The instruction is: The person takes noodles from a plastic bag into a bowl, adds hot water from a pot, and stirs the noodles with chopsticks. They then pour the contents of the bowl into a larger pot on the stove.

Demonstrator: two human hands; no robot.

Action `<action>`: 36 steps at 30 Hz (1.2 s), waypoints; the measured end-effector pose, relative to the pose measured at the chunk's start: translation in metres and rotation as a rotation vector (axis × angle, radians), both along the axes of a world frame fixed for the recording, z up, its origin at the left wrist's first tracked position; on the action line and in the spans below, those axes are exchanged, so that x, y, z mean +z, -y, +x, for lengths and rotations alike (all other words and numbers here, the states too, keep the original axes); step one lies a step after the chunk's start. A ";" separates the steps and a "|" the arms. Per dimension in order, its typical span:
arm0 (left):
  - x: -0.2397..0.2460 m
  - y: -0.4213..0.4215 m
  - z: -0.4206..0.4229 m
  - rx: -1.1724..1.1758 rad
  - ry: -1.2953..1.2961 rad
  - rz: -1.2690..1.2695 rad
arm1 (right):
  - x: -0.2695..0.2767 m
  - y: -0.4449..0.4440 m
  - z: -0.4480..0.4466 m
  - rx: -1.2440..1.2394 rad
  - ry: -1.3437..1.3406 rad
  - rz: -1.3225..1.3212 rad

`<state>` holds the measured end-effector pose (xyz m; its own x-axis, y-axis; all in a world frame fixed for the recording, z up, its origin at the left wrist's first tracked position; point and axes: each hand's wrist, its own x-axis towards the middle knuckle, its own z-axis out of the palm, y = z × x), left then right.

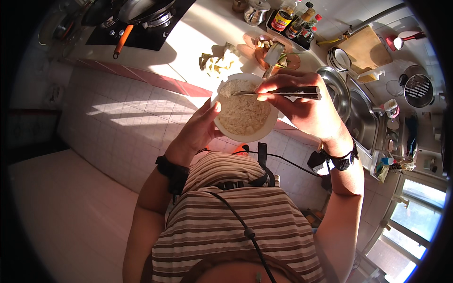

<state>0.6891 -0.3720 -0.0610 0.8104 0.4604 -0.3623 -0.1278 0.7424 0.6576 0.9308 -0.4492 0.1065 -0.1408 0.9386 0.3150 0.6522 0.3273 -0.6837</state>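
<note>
A white bowl point(241, 137) is held up in front of me, over the counter's front edge. Inside it lies a pale, lumpy, flour-like mixture point(244, 115). My left hand point(198, 127) grips the bowl's left side, thumb on the rim. Dark chopsticks point(297, 92) are pinched in my right hand point(300, 100), their tips in the mixture near the far side. Beyond the bowl, crumpled pale leafy scraps point(221, 63) rest on the sunlit counter. To their right, garlic cloves point(264, 43) and a cleaver point(274, 53) lie on a reddish-brown board or plate.
A gas hob point(141, 37) with a pan, its orange handle point(122, 41) jutting forward, is at the far left. Sauce bottles point(283, 17) stand in a tray at the back. On the right are a metal basin point(341, 88), a sink point(364, 120) and a wooden cutting board point(366, 49).
</note>
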 end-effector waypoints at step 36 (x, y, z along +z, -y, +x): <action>-0.004 -0.004 -0.020 0.070 0.089 0.021 | -0.013 -0.001 0.001 -0.066 -0.109 -0.073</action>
